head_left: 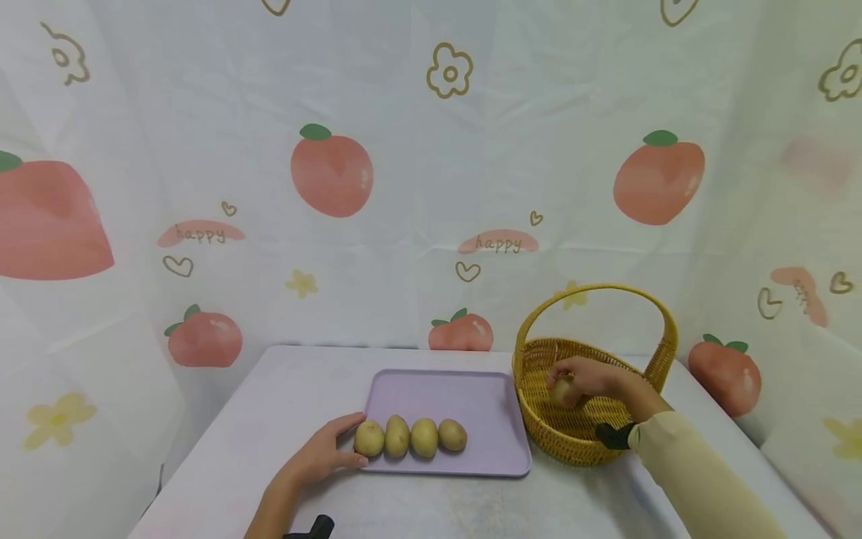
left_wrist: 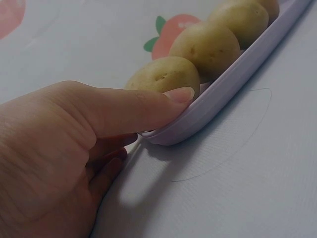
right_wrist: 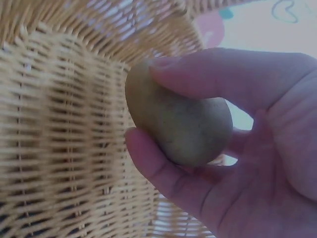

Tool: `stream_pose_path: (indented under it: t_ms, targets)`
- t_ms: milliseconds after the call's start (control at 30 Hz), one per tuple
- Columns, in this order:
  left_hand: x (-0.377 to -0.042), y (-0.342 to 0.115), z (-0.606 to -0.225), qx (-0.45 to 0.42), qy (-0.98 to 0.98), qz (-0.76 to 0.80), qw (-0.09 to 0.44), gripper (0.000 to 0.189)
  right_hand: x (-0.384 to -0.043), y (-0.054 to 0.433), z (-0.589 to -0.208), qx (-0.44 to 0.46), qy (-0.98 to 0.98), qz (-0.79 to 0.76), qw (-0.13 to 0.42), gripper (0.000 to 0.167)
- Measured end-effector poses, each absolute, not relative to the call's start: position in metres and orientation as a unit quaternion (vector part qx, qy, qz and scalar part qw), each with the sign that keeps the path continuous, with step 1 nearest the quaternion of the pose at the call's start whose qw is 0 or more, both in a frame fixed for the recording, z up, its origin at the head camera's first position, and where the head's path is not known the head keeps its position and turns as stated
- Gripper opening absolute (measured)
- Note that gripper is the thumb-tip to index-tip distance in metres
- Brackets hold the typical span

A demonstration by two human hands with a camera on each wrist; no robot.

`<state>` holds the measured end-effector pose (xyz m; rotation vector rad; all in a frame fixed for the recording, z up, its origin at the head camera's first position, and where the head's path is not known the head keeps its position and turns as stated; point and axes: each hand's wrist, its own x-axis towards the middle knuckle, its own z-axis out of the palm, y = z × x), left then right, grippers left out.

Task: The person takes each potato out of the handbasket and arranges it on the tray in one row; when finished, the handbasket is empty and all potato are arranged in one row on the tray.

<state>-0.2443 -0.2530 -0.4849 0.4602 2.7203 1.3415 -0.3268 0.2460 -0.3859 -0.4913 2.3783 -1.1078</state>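
Note:
My right hand [head_left: 584,378] is inside the yellow wicker basket [head_left: 572,451], gripping a potato [head_left: 560,391]. In the right wrist view the thumb lies over that potato [right_wrist: 183,124] and the fingers curl round its other side, with the woven wall [right_wrist: 64,124] close by. At the left end of the lilac tray [head_left: 444,382], my left hand [head_left: 325,452] holds the corner. Its thumb [left_wrist: 148,106] lies over the rim beside the nearest potato [left_wrist: 166,77], while the other fingers are partly hidden below. Several potatoes [head_left: 423,438] stand in a row along the tray's front side.
Both tray and basket rest on a white table [head_left: 303,374], the basket close against the tray's right end. Its tall arched handle [head_left: 606,287] rises above my right hand. Behind the table hangs a white curtain [head_left: 404,284] with printed fruit and flowers.

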Motion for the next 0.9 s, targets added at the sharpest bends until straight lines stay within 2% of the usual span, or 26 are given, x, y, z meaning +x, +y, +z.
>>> stream_pose_path:
  t_ms: [367, 500, 733, 900]
  targets:
    - [-0.244, -0.255, -0.487, 0.160, 0.884, 0.438, 0.034, 0.081, -0.308, 0.231, -0.376, -0.250, 0.845, -0.434, 0.189, 0.041]
    - [-0.243, -0.255, -0.486, 0.160, 0.884, 0.438, 0.030, 0.081, -0.303, 0.228, -0.376, -0.272, 0.831, -0.452, 0.174, 0.037]
    - [-0.245, -0.255, -0.489, 0.162, 0.883, 0.439, 0.034, 0.081, -0.291, 0.217, -0.383, -0.272, 0.797, -0.508, 0.182, 0.033]
    - [-0.246, -0.254, -0.489, 0.160, 0.881, 0.444, 0.035, 0.082, -0.278, 0.194, -0.384, -0.287, 0.805, -0.489, 0.175, 0.033]
